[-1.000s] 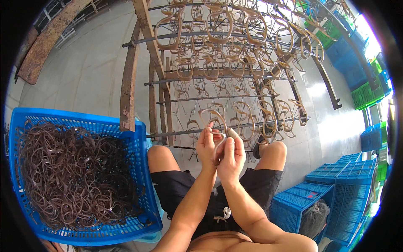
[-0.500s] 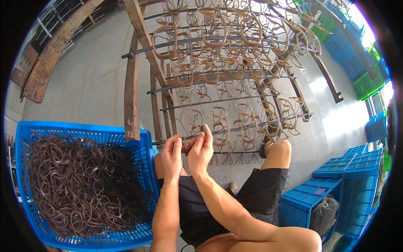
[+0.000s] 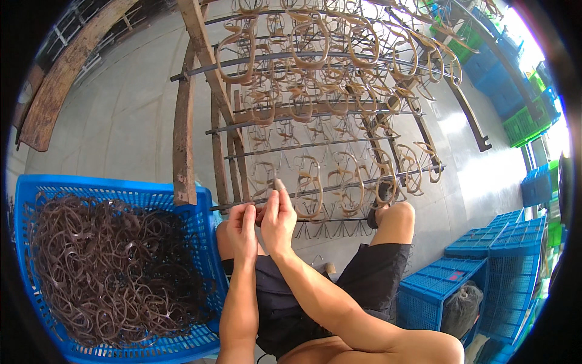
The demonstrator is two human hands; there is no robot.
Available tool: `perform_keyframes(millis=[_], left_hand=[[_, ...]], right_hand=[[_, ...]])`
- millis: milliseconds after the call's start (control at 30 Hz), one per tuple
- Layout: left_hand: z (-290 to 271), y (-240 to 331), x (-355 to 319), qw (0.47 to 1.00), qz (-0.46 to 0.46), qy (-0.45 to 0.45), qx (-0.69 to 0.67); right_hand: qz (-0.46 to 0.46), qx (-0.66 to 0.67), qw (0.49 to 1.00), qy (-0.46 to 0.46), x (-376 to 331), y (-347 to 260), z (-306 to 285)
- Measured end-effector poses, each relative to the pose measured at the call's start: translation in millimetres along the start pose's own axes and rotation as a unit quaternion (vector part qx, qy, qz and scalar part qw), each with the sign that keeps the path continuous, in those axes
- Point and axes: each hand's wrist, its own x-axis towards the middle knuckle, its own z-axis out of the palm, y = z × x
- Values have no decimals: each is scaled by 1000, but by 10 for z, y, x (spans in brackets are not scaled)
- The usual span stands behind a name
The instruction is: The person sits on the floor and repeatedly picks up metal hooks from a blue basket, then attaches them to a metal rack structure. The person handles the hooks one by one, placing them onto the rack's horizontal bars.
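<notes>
Rough wooden post [image 3: 183,139], plastic basket [image 3: 115,187]

One head-worn fisheye looks down and forward — near the forearms [image 3: 239,303], farther from the rack [image 3: 330,109].

Workshop | rack [image 3: 183,142] of looped pieces [image 3: 310,64] | stacked blue crates [image 3: 514,267]

Bright light [image 3: 485,173] glares off a smooth grey floor [image 3: 136,121] as blue crates [image 3: 515,279] stand stacked along the right side, green crates [image 3: 520,128] farther back.
</notes>
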Motion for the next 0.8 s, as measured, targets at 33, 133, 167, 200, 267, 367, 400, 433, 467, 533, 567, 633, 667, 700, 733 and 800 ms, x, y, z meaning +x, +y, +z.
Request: perform_keyframes(millis=[33,133,167,200,267,367,400,433,467,533,567,633,667,700,733,800], left_hand=[[-32,11,4,1000,-1,5,1],[-99,87,18,999,-36,8,17],[-122,100,20,999,-42,6,26],[-122,105,20,998,-59,16,-2],[-125,135,-7,989,-109,24,-92],[-126,158,0,982,-131,35,-130],[-140,155,14,982,-132,32,-129],[-137,154,22,982,-133,28,-128],[-119,156,27,982,-132,31,-130],[-145,149,42,985,-127,27,-116],[-152,147,43,986,-125,25,-109],[-118,167,24,987,-119,31,-101],[-99,175,27,985,-125,34,-113],[-87,193,31,983,-131,37,-124],[-90,220,36,980,-144,35,-131],[-99,199,43,977,-145,38,-149]], right_hand=[[-29,-22,999,-15,-30,29,20],[-29,-56,998,-26,-126,-19,53],[-22,-62,997,-32,-144,-28,67],[-47,-61,997,-31,-145,-4,82],[-90,-113,989,-43,-120,40,44],[-107,-157,980,-54,-107,-36,49],[-100,-169,979,-59,-105,-48,37],[-103,-161,980,-54,-100,-34,40],[-106,-153,981,-49,-98,-9,59],[-105,-147,982,-49,-99,-19,69],[-104,-145,983,-52,-104,-25,69],[-99,-143,983,-55,-113,-29,62],[-98,-151,982,-54,-99,-30,55],[-97,-149,983,-53,-97,-33,56],[-97,-147,983,-51,-94,-35,60],[-88,-126,987,-52,-92,-30,60]])
